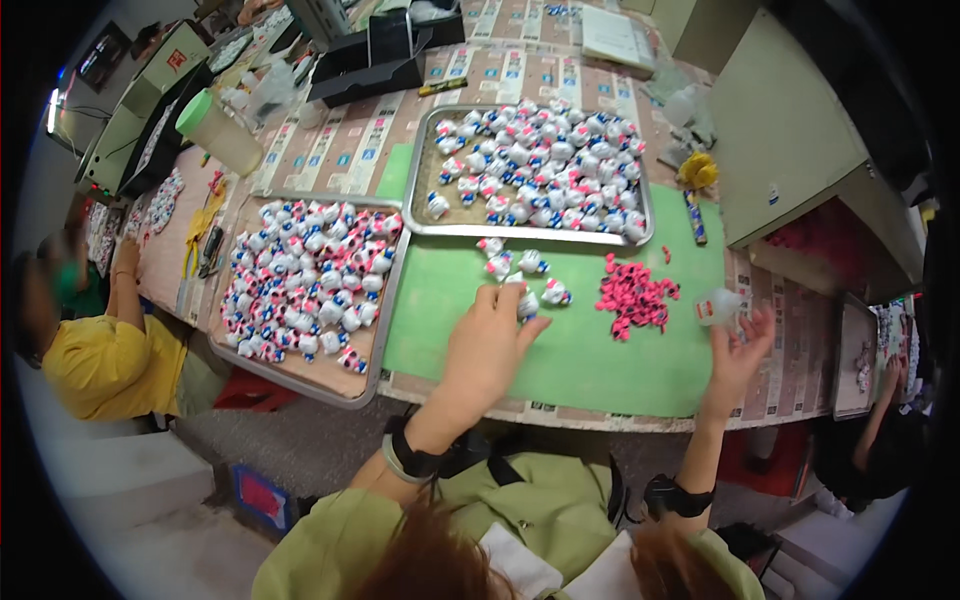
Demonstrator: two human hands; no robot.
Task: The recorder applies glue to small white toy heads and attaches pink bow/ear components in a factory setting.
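Observation:
Over the green mat (pixel 430 340), my left hand (pixel 490 340) reaches down with thumb and fingers apart. Small white figurines with pink and blue parts lie about its fingertips, among them a figurine (pixel 528 304) beside the thumb and another figurine (pixel 556 292) just to the right. Whether the fingertips touch one is hard to see. My right hand (pixel 740 355) is at the mat's right edge, fingers spread next to a small clear bottle (pixel 716 307) with a label. Between the hands sits a pile of small pink pieces (pixel 636 297).
A metal tray (pixel 420 170) of figurines stands behind the mat, and another tray (pixel 376 365) at left. Beyond are a green-lidded bottle (pixel 225 135), yellow-handled pliers (pixel 197 232) and a black box (pixel 370 80). A grey cabinet (pixel 810 120) rises at right. A person in yellow (pixel 115 365) works at left.

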